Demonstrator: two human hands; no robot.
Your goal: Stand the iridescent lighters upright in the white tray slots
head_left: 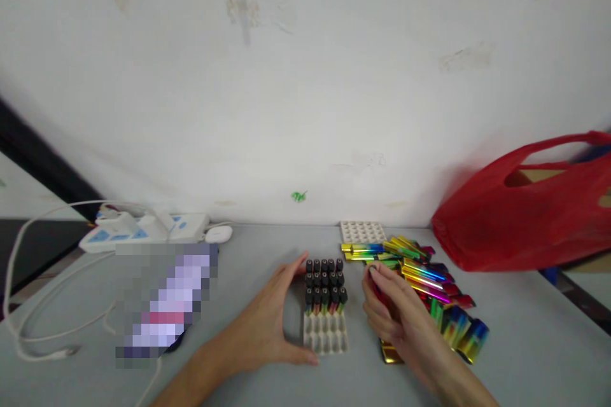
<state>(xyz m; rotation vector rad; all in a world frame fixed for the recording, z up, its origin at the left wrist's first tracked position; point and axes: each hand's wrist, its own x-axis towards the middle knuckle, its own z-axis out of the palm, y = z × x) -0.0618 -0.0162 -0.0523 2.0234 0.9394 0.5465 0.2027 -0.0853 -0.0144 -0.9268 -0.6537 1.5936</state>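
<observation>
The cylinders (325, 296) are black-topped, their tray (325, 334) cream, the shiny pieces (427, 285) gold, green, blue and magenta, the bag (520, 222) at right red.

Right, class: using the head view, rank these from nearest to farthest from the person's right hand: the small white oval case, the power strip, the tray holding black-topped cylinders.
From the right hand:
1. Tray holding black-topped cylinders: just to its left, between the hands.
2. Small white oval case: farther left, towards the wall.
3. Power strip: beyond the case, farthest left.
</observation>
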